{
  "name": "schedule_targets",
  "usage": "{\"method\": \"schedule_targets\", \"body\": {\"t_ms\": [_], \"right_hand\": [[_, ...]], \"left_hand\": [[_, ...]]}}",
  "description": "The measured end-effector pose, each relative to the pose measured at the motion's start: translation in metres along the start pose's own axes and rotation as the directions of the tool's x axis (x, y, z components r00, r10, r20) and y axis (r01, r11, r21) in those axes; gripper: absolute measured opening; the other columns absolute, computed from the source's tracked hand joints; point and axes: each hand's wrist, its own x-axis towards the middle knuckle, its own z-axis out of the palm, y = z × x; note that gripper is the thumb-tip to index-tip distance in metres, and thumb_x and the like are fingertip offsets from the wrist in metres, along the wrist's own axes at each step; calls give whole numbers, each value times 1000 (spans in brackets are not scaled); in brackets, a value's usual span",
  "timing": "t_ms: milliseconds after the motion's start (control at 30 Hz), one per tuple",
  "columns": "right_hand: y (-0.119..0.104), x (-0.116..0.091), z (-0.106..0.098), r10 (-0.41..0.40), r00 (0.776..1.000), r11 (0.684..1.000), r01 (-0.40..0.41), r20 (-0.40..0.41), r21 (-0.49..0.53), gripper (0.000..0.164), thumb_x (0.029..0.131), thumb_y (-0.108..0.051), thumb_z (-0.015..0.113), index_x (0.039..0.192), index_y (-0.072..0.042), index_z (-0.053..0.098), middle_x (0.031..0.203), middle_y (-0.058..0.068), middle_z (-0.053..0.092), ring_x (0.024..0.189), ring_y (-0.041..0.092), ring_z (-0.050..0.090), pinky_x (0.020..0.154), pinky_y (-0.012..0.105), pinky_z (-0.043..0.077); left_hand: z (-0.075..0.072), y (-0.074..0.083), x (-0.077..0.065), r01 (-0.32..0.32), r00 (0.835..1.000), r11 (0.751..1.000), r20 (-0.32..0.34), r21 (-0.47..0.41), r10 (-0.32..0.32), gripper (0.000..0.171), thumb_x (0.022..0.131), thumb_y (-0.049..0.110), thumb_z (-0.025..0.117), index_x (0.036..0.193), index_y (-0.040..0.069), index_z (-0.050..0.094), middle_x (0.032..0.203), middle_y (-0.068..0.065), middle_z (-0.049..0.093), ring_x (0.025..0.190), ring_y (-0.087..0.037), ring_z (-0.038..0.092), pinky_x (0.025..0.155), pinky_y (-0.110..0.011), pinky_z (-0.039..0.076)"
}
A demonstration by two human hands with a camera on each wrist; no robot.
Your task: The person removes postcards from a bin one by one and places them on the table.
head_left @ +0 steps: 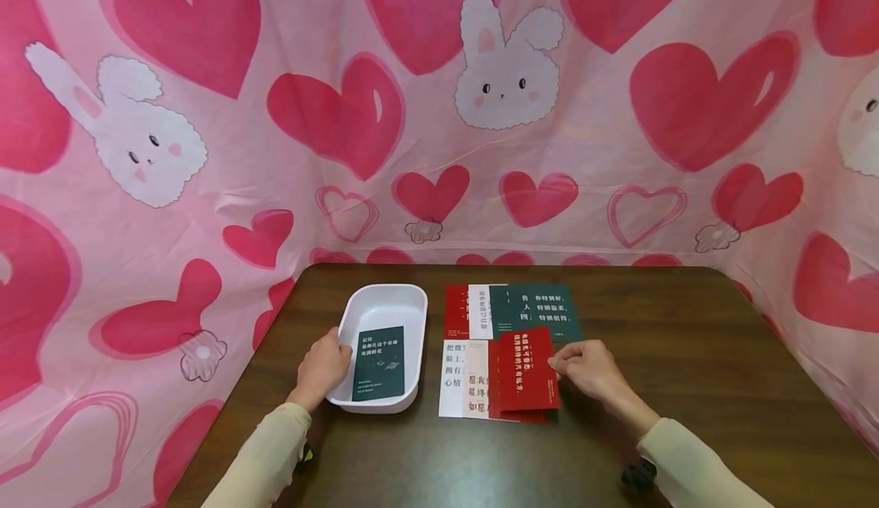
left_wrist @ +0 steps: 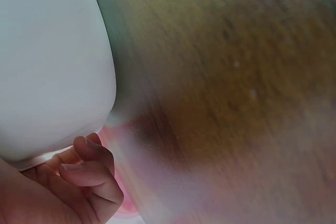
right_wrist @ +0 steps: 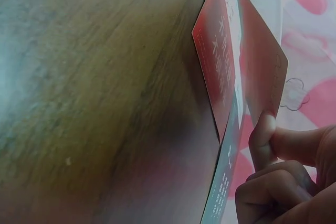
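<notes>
My right hand (head_left: 590, 371) pinches the right edge of a red card (head_left: 529, 371) with white Chinese writing, between thumb and fingertip. That card is lifted above the other cards on the table, as the right wrist view shows, and covers part of another red card (right_wrist: 214, 61). With curled fingers, my left hand (head_left: 324, 367) grips the left rim of a white plastic tray (head_left: 394, 302). Inside the tray lies a dark green card (head_left: 379, 363) with white writing. In the left wrist view, the tray's outer wall (left_wrist: 52, 66) stands beside the curled fingers.
Overlapping cards lie in two rows right of the tray: a red card (head_left: 456, 311), a white card (head_left: 481, 313) and a green card (head_left: 549, 313) behind, a white card (head_left: 449, 397) and a cream card (head_left: 475, 363) in front. A heart-patterned cloth (head_left: 426, 134) surrounds the brown table (head_left: 652, 310).
</notes>
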Motion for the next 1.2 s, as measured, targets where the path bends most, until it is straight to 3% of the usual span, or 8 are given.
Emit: {"method": "schedule_targets", "body": {"t_ms": [667,1200], "right_hand": [[13,-4,-10,8,1000,1000,-7,10,-28,18,98,-14,71,103,2,78,95,9,76,93,27,61,74,37,50],[16,0,-12,25,999,995,-21,33,-101,20,97,-18,74,98,1,80,85,6,75,85,25,60,70,37,47]], "left_hand": [[0,-1,0,-17,1000,1000,-10,4,17,50,103,14,56,145,-11,46,135,-33,58,109,-44,63,98,-66,51],[1,-2,2,-8,1000,1000,-8,4,8,50,103,14,56,146,-10,45,135,-32,59,108,-43,63,98,-66,51]]}}
